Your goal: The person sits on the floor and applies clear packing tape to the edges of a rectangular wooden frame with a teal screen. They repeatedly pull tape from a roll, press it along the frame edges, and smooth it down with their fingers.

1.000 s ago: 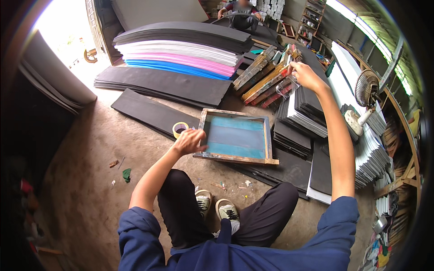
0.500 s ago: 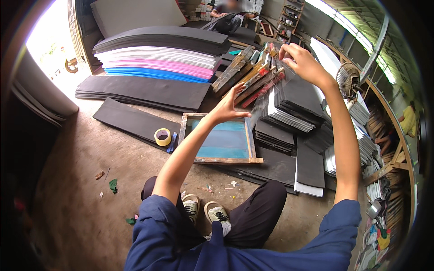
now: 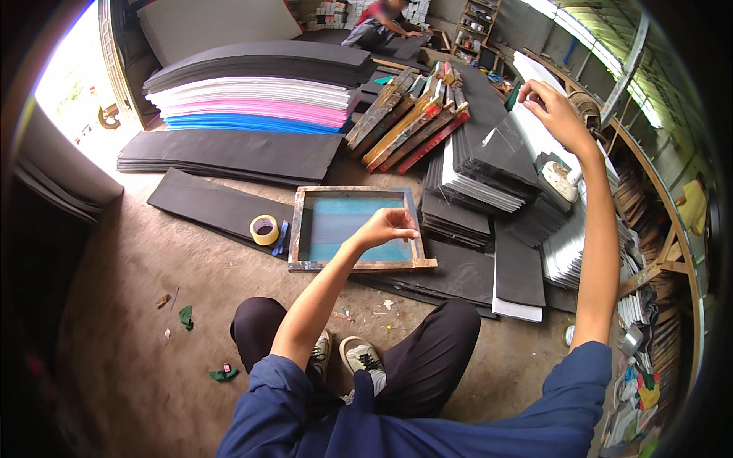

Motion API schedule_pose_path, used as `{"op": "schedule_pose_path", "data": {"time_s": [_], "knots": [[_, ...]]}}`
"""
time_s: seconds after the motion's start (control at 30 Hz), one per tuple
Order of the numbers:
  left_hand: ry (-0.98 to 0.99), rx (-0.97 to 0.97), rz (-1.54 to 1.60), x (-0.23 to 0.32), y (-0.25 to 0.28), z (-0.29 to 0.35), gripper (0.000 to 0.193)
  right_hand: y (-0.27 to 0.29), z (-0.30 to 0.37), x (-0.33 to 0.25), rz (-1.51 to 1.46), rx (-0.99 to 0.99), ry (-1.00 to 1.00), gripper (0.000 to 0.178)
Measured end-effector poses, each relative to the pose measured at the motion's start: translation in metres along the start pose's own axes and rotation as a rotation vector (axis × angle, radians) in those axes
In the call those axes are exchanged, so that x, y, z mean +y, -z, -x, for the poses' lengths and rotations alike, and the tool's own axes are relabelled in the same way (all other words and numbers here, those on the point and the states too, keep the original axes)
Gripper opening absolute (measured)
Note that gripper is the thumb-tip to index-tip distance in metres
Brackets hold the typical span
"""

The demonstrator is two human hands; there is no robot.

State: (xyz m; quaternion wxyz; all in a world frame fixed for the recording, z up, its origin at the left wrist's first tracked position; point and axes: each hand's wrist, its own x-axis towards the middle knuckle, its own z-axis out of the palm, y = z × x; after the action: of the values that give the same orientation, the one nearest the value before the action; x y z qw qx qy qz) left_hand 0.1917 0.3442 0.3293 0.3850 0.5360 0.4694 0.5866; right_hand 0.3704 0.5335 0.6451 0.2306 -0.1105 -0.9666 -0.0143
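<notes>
My left hand (image 3: 385,227) is over the right part of a wooden screen-printing frame (image 3: 298,229) with blue-green mesh, fingers pinched together. Raised at the upper right, my right hand (image 3: 556,114) also has its fingers closed in a pinch, above the stacked sheets. Whatever the fingers hold is too thin or clear to make out. A faint glossy, see-through shape (image 3: 500,143) shows over the black sheets between the two hands. Left of the frame lie a roll of tape (image 3: 264,230) and a blue cutter-like tool (image 3: 282,238), both apart from my hands.
Black, white, pink and blue sheets (image 3: 256,103) are piled at the far left. Several worn wooden frames (image 3: 412,114) lean together behind the screen. Black and white sheet stacks (image 3: 489,172) stand at right, near a fan (image 3: 586,107). Another person (image 3: 376,27) crouches at the back.
My left hand has moved down over the screen and its fingers have closed. The right hand has shifted right, away from the left. The person at the back now leans forward, arm reaching down.
</notes>
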Motion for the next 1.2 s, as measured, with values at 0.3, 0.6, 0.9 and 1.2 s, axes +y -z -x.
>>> {"op": "schedule_pose_path", "data": {"time_s": [0.3,0.6,0.9,1.2], "knots": [[0.071,0.41,-0.134,0.029,0.112,0.053,0.032,-0.095,0.004,0.057,-0.325,0.111,-0.231,0.037],[0.129,0.704,-0.185,0.046,0.165,0.102,0.019,-0.247,0.02,0.064,-0.877,0.198,-0.399,0.031],[0.286,0.958,-0.142,-0.025,0.175,0.14,0.019,-0.347,0.045,0.045,-0.767,0.079,-0.511,0.031],[0.454,1.062,-0.433,-0.107,0.181,0.15,0.029,-0.445,0.082,0.062,-0.788,-0.129,-0.687,0.011]]}}
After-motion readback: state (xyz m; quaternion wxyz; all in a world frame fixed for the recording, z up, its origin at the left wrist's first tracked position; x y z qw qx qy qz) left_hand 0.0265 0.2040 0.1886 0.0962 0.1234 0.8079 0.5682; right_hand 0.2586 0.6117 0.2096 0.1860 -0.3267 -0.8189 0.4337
